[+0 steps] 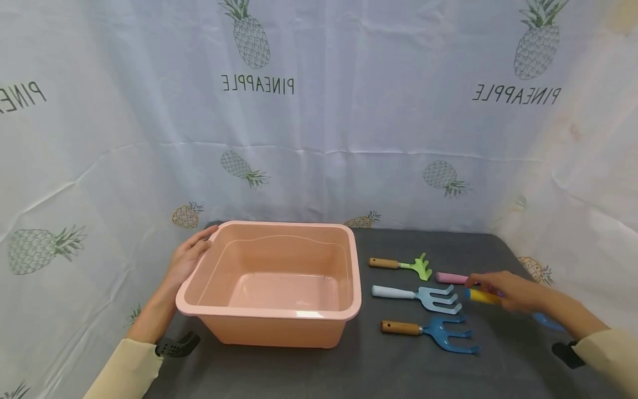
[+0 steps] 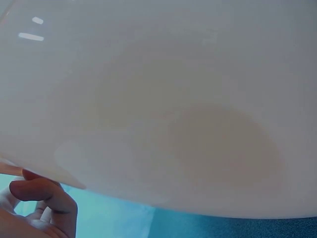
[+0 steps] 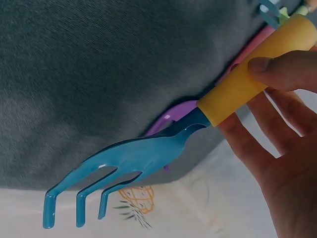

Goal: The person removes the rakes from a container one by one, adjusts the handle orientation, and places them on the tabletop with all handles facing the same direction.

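My left hand [image 1: 186, 260] grips the left rim of a peach plastic basin [image 1: 269, 314], with nothing inside the basin. In the left wrist view the basin's wall [image 2: 148, 99] fills most of the picture, and the bent fingers of that hand [image 2: 44, 208] are at its edge. On the right, my right hand [image 1: 513, 291] pinches the yellow handle [image 1: 480, 297] of a blue hand rake between thumb and fingers. The right wrist view shows this hand rake [image 3: 143, 151] held above the dark cloth, its bent tines pointing away from the hand [image 3: 287, 134].
Between basin and right hand lie a small green rake [image 1: 422, 267] with a wooden handle, a light blue hand fork [image 1: 438, 300] and a blue hand fork [image 1: 443, 332]. A pink-handled tool [image 1: 451, 278] with a purple head lies behind the right hand. A pineapple-print curtain [image 1: 319, 111] surrounds the table.
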`<state>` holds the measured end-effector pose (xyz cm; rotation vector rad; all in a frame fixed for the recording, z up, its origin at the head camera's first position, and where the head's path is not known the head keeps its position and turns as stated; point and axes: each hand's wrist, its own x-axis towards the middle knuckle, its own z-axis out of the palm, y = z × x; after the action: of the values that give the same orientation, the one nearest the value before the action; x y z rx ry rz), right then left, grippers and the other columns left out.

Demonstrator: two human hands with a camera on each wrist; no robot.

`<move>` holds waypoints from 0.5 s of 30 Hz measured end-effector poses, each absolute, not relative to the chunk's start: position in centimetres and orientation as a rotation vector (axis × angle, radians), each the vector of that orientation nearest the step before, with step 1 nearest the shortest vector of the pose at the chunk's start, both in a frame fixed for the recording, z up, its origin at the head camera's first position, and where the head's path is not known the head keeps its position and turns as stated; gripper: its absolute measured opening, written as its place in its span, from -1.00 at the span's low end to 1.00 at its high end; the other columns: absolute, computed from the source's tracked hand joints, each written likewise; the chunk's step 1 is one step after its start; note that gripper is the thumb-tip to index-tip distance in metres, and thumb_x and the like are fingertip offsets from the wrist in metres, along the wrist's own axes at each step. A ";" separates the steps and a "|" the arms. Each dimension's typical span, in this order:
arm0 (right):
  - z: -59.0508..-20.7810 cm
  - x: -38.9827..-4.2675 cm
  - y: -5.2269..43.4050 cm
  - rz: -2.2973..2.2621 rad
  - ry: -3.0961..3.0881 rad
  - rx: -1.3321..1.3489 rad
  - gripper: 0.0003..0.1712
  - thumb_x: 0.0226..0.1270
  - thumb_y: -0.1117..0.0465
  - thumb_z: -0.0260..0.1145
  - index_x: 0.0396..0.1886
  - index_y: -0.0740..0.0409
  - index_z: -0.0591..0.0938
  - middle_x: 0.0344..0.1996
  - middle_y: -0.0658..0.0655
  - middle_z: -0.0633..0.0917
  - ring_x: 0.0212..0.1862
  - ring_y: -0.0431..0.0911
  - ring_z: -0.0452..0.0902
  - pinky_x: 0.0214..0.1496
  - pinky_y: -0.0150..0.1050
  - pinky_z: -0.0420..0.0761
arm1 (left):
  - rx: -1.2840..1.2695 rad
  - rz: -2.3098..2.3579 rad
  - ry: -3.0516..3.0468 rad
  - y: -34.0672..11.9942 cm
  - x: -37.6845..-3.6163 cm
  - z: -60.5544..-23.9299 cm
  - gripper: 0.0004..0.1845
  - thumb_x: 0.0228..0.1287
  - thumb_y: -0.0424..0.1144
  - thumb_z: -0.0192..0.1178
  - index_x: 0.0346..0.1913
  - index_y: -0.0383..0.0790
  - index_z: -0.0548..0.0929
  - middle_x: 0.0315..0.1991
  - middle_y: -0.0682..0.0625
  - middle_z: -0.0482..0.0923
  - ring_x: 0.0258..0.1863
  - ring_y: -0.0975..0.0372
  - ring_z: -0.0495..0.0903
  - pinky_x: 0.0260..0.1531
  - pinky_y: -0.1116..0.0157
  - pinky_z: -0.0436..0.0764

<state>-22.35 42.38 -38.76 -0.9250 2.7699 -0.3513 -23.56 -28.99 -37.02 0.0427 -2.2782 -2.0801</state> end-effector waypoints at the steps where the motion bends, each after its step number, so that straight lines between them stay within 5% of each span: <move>1: -39.0 -22.3 42.4 -0.369 2.767 -0.929 -0.22 -0.07 0.70 0.20 0.12 -0.04 0.58 -0.30 -0.15 0.57 -0.29 -0.36 0.37 -0.29 -0.32 0.53 | 0.038 -2.083 -2.278 -29.0 -23.5 -37.0 -0.42 0.59 -0.14 0.08 0.58 -0.14 0.33 -0.08 0.56 0.63 -0.09 0.57 0.62 -0.15 0.57 0.63; 7: -40.4 -21.9 42.6 -0.370 2.772 -0.938 -0.24 0.03 0.64 0.21 0.14 -0.15 0.62 -0.07 -0.07 0.67 -0.17 -0.32 0.43 -0.21 -0.34 0.56 | 0.038 -2.108 -2.266 -28.9 -23.5 -37.0 -0.40 0.59 -0.13 0.09 0.59 -0.18 0.30 -0.05 0.55 0.62 -0.07 0.58 0.62 -0.13 0.58 0.63; 15: -41.7 -22.1 43.1 -0.373 2.760 -1.022 -0.37 0.05 0.57 0.33 0.08 -0.07 0.65 -0.12 -0.10 0.71 -0.15 -0.32 0.53 -0.17 -0.28 0.68 | 0.043 -2.050 -2.294 -29.0 -23.6 -37.0 -0.41 0.59 -0.14 0.07 0.58 -0.18 0.32 -0.03 0.58 0.57 -0.05 0.62 0.59 -0.09 0.59 0.61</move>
<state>-22.09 43.13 -41.69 -1.0222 2.7602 -0.3728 -23.62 -28.98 -37.01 0.0428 -2.2936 -2.0499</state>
